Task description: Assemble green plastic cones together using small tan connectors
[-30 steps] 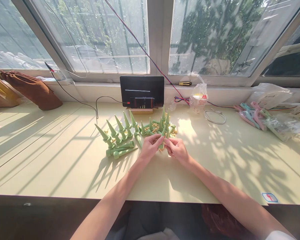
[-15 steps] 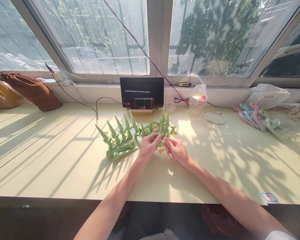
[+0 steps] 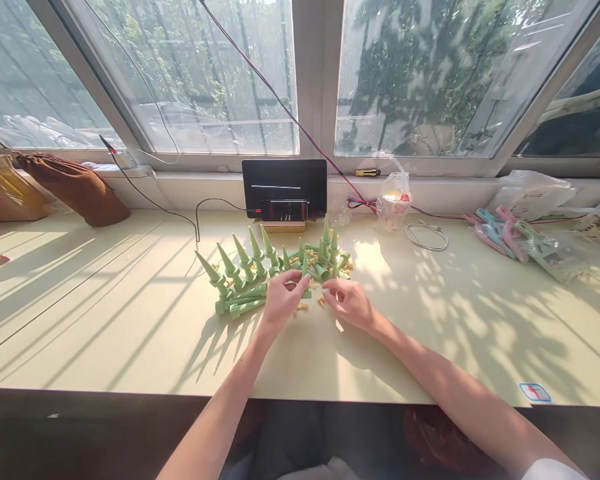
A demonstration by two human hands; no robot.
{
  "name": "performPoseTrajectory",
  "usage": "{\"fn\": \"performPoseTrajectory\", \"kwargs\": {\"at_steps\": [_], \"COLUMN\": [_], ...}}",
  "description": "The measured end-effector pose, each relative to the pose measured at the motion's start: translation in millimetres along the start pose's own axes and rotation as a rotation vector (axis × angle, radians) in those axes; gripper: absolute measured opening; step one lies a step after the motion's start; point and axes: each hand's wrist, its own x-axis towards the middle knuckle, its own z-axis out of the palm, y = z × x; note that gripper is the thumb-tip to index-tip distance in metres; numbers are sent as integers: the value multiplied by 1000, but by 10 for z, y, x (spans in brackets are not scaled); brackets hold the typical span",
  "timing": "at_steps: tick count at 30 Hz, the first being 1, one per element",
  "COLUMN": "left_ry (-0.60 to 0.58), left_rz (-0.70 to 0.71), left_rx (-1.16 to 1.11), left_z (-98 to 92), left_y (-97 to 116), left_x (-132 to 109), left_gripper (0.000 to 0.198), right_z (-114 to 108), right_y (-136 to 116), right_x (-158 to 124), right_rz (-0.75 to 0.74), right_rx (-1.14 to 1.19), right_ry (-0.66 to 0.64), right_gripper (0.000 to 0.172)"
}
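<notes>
My left hand (image 3: 283, 295) is closed around a green plastic watering spike (image 3: 305, 268), its pointed tip upward. To its right, my right hand (image 3: 349, 301) has its fingers curled and pressed together over the table; whatever is between them is hidden or too small to name. Small yellow pieces (image 3: 321, 301) lie just under its fingertips. A row of upright green spikes (image 3: 243, 255) stands to the left, with green spikes lying flat (image 3: 245, 308) in front of it. Beyond my hands, more green parts (image 3: 321, 270) and scattered yellow pieces form a pile.
Behind the pile, a tablet (image 3: 285, 180) and a phone (image 3: 286, 211) lean on a wooden stand (image 3: 283, 227). A coiled white cable (image 3: 427, 237), a plastic-wrapped cup (image 3: 394, 203) and pastel clips (image 3: 495, 230) lie to the right. A brown pouch (image 3: 80, 193) rests at far left.
My left hand has moved left and slightly toward me with the green spike, away from the right hand. The right hand has shifted slightly left and down, its fingertips nearer the yellow pieces.
</notes>
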Motion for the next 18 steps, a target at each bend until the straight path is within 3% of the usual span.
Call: {"fn": "performPoseTrajectory", "kwargs": {"at_steps": [6, 18], "left_ry": [-12, -49], "left_rz": [15, 272], "left_rx": [257, 641], "left_z": [-14, 109], "left_y": [-159, -184], "left_x": [-180, -114], "left_gripper": [38, 18], "right_z": [45, 9], "right_y": [55, 25], "right_x": [-11, 7], "right_rz": [11, 37], "right_rx": [-98, -205], "right_ry": [-64, -128], "right_gripper": [18, 15]}}
